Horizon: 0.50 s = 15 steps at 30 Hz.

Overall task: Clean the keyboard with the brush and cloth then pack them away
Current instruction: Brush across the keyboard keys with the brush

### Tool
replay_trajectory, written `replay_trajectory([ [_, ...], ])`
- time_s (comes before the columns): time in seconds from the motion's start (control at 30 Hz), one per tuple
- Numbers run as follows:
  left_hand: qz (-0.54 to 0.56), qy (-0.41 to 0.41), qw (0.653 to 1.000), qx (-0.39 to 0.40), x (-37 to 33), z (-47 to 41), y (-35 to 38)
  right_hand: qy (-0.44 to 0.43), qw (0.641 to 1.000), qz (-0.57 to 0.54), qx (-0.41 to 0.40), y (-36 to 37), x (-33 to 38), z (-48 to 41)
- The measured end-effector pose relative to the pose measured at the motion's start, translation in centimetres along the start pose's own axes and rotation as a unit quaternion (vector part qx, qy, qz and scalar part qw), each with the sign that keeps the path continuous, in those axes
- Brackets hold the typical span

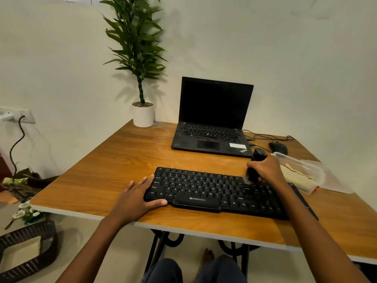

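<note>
A black keyboard (pixel 206 193) lies near the front edge of the wooden table (pixel 114 160). My left hand (pixel 136 198) rests flat on the table, thumb and fingers holding the keyboard's left end. My right hand (pixel 265 168) grips a black brush (pixel 257 158) upright, with its lower end on the keys at the keyboard's upper right. A pale yellow cloth (pixel 295 174) lies inside a clear plastic box (pixel 304 170) just right of that hand.
A black open laptop (pixel 212 119) stands behind the keyboard. A black mouse (pixel 278 147) with cables sits at the back right. A white potted plant (pixel 143 116) stands at the back left corner. A wicker basket (pixel 28 250) is on the floor at left.
</note>
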<state>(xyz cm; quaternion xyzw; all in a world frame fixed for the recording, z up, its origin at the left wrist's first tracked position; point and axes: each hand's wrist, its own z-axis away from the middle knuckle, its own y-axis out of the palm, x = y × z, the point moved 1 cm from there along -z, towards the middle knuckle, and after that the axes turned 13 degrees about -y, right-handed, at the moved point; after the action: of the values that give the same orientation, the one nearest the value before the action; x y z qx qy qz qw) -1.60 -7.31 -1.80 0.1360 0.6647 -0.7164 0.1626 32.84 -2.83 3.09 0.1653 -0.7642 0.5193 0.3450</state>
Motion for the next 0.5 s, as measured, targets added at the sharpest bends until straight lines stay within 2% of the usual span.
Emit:
replay_trajectory([
  [0.1, 0.001, -0.001, 1.000, -0.002, 0.1, 0.1, 0.1, -0.021, 0.998, 0.047, -0.027, -0.3, 0.2, 0.1],
  [0.17, 0.009, 0.000, 1.000, 0.003, 0.1, 0.0, 0.2, -0.063, 0.997, -0.037, -0.012, 0.7, 2.0, 1.1],
  [0.23, 0.012, -0.002, 1.000, 0.005, 0.2, 0.1, 0.2, -0.091, 0.982, -0.157, 0.043, 3.0, 4.5, 2.8],
  [0.27, 0.013, -0.002, 1.000, 0.004, 0.2, 0.1, 0.2, -0.105, 0.975, -0.182, 0.072, 4.2, 5.5, 3.5],
  [0.37, 0.016, -0.004, 1.000, 0.003, 0.4, 0.1, 0.1, -0.117, 0.973, -0.157, 0.123, 6.3, 6.4, 4.3],
  [0.5, 0.014, 0.006, 1.000, 0.002, 0.3, 0.0, 0.2, -0.040, 0.995, -0.049, 0.079, 2.9, 3.5, 3.6],
])
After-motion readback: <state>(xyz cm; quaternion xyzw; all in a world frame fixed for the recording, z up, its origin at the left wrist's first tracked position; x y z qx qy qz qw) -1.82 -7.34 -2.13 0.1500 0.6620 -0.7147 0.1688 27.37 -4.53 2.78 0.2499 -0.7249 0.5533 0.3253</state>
